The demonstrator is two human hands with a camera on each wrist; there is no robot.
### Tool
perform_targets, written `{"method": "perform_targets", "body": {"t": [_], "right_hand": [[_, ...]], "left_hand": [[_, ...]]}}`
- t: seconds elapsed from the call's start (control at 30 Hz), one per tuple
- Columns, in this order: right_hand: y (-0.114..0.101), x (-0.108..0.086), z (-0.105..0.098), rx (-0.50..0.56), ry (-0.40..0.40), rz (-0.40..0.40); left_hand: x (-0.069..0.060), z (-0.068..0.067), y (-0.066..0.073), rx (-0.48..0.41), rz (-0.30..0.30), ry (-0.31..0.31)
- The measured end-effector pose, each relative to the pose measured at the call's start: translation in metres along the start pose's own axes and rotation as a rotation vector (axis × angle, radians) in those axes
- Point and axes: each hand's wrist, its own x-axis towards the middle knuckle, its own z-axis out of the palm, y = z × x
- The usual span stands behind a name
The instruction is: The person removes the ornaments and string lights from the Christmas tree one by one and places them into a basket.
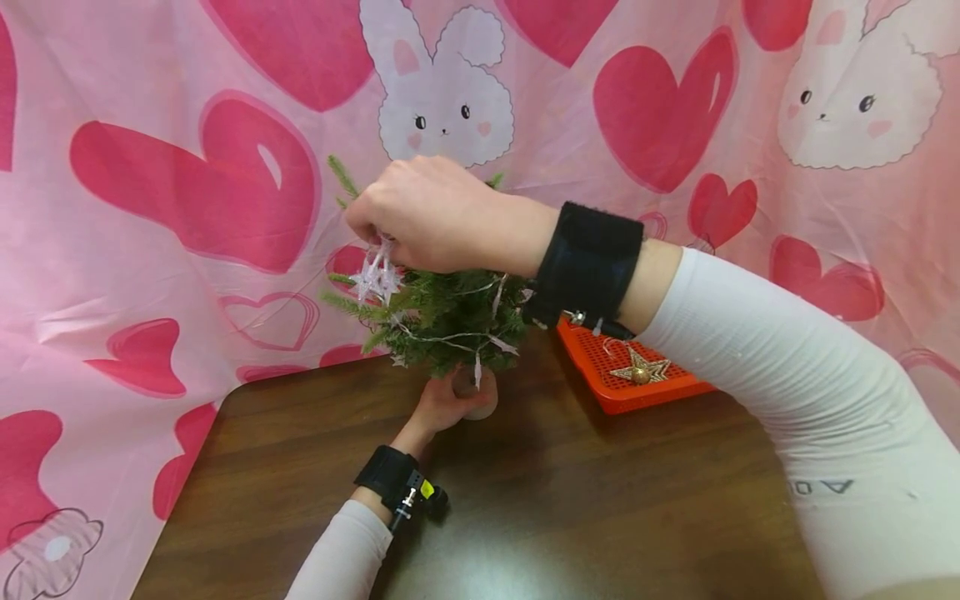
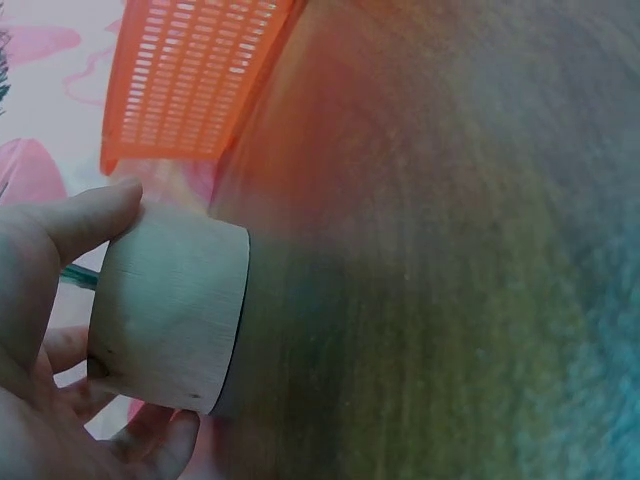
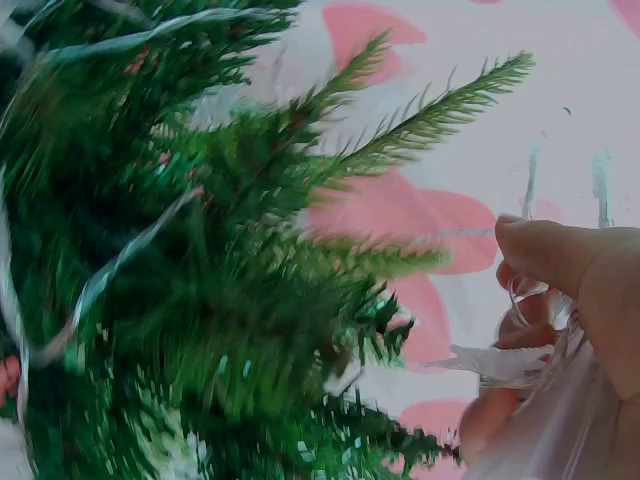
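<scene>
A small artificial Christmas tree (image 1: 442, 317) stands on the table in the head view. Around its round wooden base (image 2: 175, 305) curl the thumb and fingers of my left hand (image 1: 441, 406). Up by the tree's left side, my right hand (image 1: 431, 212) pinches a string of star lights, and clear plastic stars (image 1: 377, 279) dangle beneath the fingers. The right wrist view has the thin wire running from the fingertips toward a green branch (image 3: 430, 120). More wire (image 3: 120, 265) with stars is wound around the tree. My right hand and forearm hide the treetop in the head view.
An orange perforated basket (image 1: 611, 400) sits on the brown table (image 1: 600, 500) right of the tree, partly behind my right arm. A gold glitter star ornament (image 1: 640, 368) lies inside. Pink heart-print fabric (image 1: 135, 275) hangs behind the table.
</scene>
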Motion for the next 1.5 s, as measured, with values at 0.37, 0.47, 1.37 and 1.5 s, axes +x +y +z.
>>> {"method": "perform_targets", "body": {"t": [0.37, 0.47, 1.37, 1.5], "right_hand": [[-0.002, 0.003, -0.001, 0.248, -0.101, -0.077], [-0.005, 0.003, 0.000, 0.287, -0.110, -0.086], [-0.009, 0.004, 0.004, 0.249, -0.133, -0.035], [-0.008, 0.004, 0.003, 0.243, -0.148, -0.016]], "left_hand": [[-0.004, 0.002, 0.008, 0.182, -0.188, -0.010], [-0.003, 0.004, 0.010, 0.218, -0.212, -0.010], [0.002, -0.010, 0.003, -0.009, -0.133, -0.233], [0.002, -0.010, 0.004, -0.035, -0.103, -0.234]]}}
